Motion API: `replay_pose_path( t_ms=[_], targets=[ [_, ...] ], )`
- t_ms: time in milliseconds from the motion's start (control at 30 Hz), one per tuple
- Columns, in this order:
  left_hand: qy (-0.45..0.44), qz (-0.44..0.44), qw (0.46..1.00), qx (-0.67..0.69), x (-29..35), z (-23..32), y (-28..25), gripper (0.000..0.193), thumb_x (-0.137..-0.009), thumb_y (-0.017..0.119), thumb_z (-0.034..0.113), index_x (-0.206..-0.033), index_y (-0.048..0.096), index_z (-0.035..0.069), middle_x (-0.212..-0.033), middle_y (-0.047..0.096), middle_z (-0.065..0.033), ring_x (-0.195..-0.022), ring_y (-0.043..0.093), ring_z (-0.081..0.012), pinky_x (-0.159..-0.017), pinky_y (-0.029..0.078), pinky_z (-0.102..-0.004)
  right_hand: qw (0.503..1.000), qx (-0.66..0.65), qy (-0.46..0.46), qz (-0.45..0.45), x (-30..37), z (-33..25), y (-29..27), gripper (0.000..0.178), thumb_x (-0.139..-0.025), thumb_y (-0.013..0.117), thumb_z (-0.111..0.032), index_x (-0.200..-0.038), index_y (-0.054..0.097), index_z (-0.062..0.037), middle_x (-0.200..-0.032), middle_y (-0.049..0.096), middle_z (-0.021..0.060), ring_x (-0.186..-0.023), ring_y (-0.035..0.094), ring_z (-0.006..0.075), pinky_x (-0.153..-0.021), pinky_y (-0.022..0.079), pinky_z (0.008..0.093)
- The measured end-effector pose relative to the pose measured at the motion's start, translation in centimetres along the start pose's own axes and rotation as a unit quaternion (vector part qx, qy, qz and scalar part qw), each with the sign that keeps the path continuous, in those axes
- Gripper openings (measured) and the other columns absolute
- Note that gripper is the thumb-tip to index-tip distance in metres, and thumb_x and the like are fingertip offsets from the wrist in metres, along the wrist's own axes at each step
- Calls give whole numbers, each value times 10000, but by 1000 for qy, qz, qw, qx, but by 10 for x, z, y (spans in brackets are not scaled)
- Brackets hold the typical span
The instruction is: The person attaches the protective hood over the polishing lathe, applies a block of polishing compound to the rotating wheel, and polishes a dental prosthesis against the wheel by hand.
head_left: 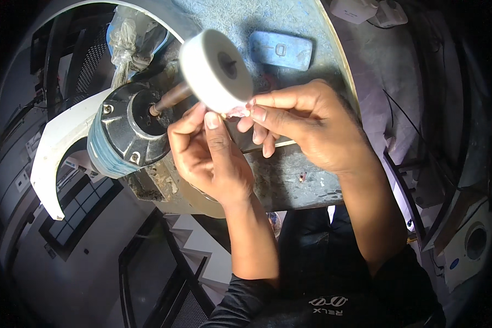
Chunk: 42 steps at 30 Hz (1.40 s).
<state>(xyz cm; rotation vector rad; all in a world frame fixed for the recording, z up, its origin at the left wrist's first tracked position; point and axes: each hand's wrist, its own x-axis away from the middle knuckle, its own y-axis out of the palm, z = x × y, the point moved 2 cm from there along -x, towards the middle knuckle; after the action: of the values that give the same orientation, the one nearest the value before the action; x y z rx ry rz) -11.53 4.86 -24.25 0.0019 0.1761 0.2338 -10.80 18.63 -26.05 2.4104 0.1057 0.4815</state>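
L hand (216,161) + R hand (311,126) both pinching small pink pc (237,111), thumb vs index. Fingertips hide its ends; exact shape unclear. Pc btwn hands, at near rim of white wheel (216,74); contact can't tell. Shaft (172,99) to motor (123,136), partly behind L hand. Blue case (270,50) beyond wheel.

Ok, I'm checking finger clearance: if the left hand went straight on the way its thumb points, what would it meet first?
Most likely the white wheel, at its rim, just ahead of the left hand. Depth is unclear, so they may already touch.
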Motion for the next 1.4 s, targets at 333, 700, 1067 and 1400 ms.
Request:
replay_pose_path(
  t_ms=[333, 700, 1067, 1400],
  targets=[
    [-178, 31, 961, 209, 12, -11, 15, 137, -930, 523, -48, -1064, 499, -38, -967, 644, -168, -902, 643, -200, -842, 515, -321, 962, 248, -87, 71, 7, -21, 6, 177, -889, 657, -46, -1006, 679, 85, -819, 677, 84, -660, 605, 78, -554, 477, 202],
    [-213, 64, 940, 257, 28, -16, 26, 134, -938, 505, -59, -1038, 457, 16, -978, 644, -173, -920, 639, -190, -866, 508, -320, 897, 400, -172, 74, 14, -36, 6, 128, -868, 628, 44, -975, 655, 107, -863, 656, 108, -746, 622, 102, -657, 489, 210],
    [-225, 65, 939, 253, 26, -14, 30, 220, -912, 527, -104, -967, 401, 68, -885, 617, -119, -874, 631, -180, -791, 509, -286, 872, 413, -234, 122, 27, -31, 7, 157, -843, 637, 63, -995, 667, 85, -903, 675, 136, -803, 656, 141, -704, 499, 230],
    [-167, 23, 961, 218, 19, -9, 25, 274, -896, 532, -122, -907, 346, 78, -918, 630, -157, -880, 633, -184, -804, 506, -292, 953, 231, -139, 135, 26, -15, 2, 154, -893, 615, 21, -1018, 674, 91, -922, 700, 121, -734, 644, 107, -629, 523, 203]
  ],
)
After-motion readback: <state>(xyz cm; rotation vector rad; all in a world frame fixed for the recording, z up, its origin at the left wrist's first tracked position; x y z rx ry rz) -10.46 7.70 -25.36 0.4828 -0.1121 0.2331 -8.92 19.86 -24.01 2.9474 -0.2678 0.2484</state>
